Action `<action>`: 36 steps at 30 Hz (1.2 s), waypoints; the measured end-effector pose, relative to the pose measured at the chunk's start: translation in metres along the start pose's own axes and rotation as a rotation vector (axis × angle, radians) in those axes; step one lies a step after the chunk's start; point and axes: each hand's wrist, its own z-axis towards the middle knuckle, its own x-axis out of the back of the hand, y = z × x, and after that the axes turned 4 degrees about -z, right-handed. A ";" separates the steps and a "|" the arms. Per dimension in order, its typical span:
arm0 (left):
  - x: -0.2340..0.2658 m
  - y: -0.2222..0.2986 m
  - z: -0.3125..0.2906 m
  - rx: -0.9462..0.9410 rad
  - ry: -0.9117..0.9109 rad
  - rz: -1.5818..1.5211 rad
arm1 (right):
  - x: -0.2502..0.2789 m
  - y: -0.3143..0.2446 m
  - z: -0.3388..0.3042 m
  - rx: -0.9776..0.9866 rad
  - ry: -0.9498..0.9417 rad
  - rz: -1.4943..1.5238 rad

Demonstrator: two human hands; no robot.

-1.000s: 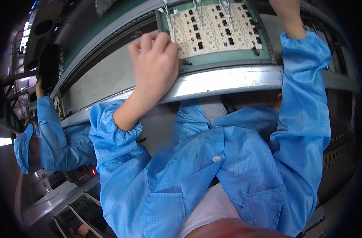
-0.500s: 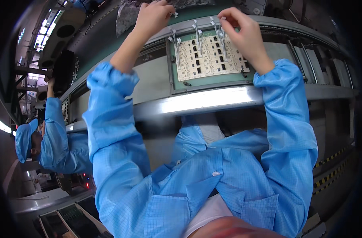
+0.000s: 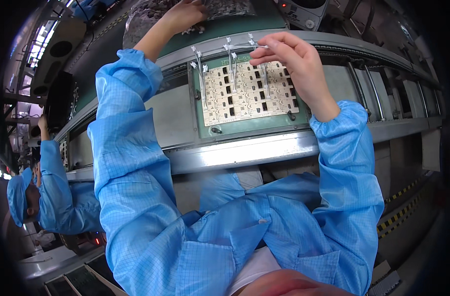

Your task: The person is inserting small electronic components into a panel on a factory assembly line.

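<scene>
circuit board cream; sleeves blue, grid-checked; tape yellow-black striped

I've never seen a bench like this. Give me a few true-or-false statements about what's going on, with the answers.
1. The right hand is near the far edge of the pale circuit board. True.
2. The left hand lies flat on the circuit board. False: it is beyond the board, by a clear plastic bag.
3. The circuit board sits on a green carrier. True.
4. The person's sleeves are red. False: they are blue.
5. A co-worker at the left of the picture wears a blue cap. True.
</scene>
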 end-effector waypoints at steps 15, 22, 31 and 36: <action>0.045 0.006 -0.067 0.949 0.867 -2.313 | -0.028 0.028 -0.013 0.314 -0.191 -0.819; 0.046 0.099 -0.110 1.139 0.528 -2.668 | -0.030 0.029 -0.015 0.506 -0.196 -1.015; 0.100 0.128 -0.114 0.829 0.328 -2.326 | -0.035 0.026 -0.020 0.448 -0.361 -1.130; 0.119 0.148 -0.108 0.893 0.220 -1.969 | -0.037 0.021 -0.020 0.338 -0.381 -1.142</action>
